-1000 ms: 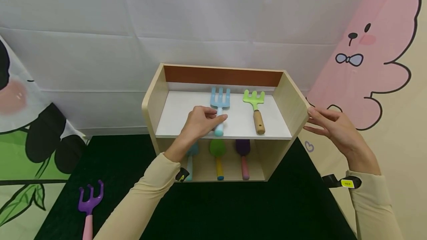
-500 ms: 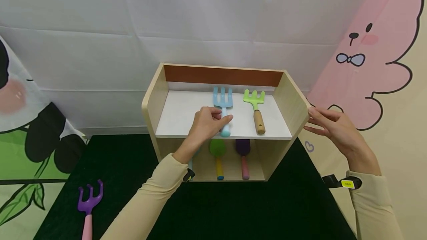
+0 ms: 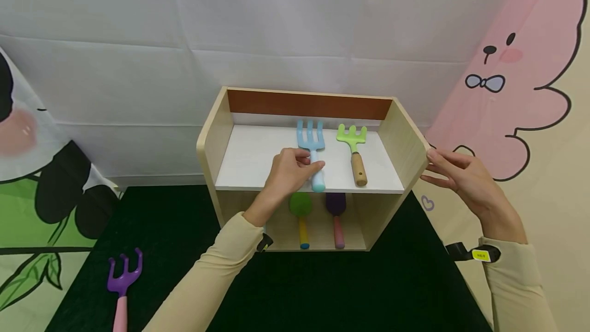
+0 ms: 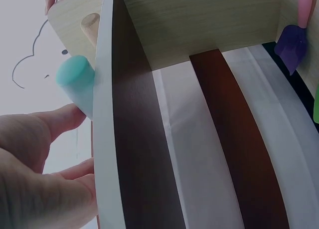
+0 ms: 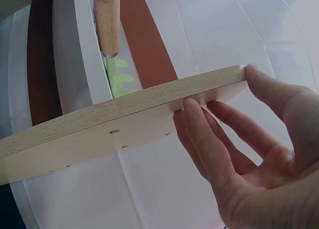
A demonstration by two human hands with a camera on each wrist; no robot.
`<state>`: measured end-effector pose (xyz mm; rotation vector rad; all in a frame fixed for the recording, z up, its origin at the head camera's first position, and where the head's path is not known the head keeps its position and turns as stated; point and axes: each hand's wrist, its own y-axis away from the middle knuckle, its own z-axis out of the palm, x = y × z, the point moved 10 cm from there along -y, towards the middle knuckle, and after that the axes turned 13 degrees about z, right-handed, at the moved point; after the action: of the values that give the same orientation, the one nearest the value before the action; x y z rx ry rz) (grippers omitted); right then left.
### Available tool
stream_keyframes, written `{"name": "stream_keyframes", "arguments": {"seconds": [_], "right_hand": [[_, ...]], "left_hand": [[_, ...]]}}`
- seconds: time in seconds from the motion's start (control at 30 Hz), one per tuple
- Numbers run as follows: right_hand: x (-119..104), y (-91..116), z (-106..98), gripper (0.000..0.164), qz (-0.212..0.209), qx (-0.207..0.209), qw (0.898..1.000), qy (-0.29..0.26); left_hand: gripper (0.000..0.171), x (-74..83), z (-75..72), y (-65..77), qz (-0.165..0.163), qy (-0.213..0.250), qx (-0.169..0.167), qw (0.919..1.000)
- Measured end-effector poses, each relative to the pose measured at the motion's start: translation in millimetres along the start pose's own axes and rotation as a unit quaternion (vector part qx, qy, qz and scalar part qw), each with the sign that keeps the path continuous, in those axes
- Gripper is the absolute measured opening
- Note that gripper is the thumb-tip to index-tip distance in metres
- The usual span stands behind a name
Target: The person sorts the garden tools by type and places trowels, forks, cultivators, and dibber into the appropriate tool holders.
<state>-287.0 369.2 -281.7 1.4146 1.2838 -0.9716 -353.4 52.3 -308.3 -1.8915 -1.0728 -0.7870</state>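
My left hand [image 3: 287, 173] holds the light-blue hand fork [image 3: 311, 141] by its handle, thumb on the near side. The fork lies on the white upper shelf [image 3: 251, 160], tines toward the back. In the left wrist view the rounded turquoise handle end [image 4: 75, 71] sticks out past the shelf's front edge. To its right lies a green hand fork [image 3: 357, 167] with a wooden handle. My right hand [image 3: 465, 183] grips the right side panel [image 3: 400, 140] of the wooden shelf unit; in the right wrist view the thumb is on the edge and fingers [image 5: 199, 124] against the outer face.
In the lower compartment stand a green trowel [image 3: 300, 206] with a yellow handle and a purple trowel [image 3: 336, 206] with a pink handle. A purple hand rake [image 3: 122, 283] lies at left on the dark green tabletop [image 3: 350, 291]. A white cloth [image 3: 276, 24] hangs behind.
My left hand has shifted the light-blue fork to the right along the upper shelf, nearer the green fork, slowing lately. The right hand has stayed on the side panel.
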Motion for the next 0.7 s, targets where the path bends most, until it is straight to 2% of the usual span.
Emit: {"name": "stream_keyframes", "arguments": {"seconds": [0.2,0.4,0.7], "right_hand": [[1,0,0,0.040,0.006,0.002,1.000,-0.005],[1,0,0,0.040,0.003,-0.001,1.000,-0.007],[2,0,-1,0.040,0.004,0.000,1.000,-0.004]], "left_hand": [[0.042,1.3,-1.7,2.2,0.011,0.002,0.004,0.9999],[0.036,3.1,-11.0,11.7,0.025,0.018,0.024,0.9992],[0.032,2.8,-21.6,26.5,0.042,0.032,0.019,0.9984]]}}
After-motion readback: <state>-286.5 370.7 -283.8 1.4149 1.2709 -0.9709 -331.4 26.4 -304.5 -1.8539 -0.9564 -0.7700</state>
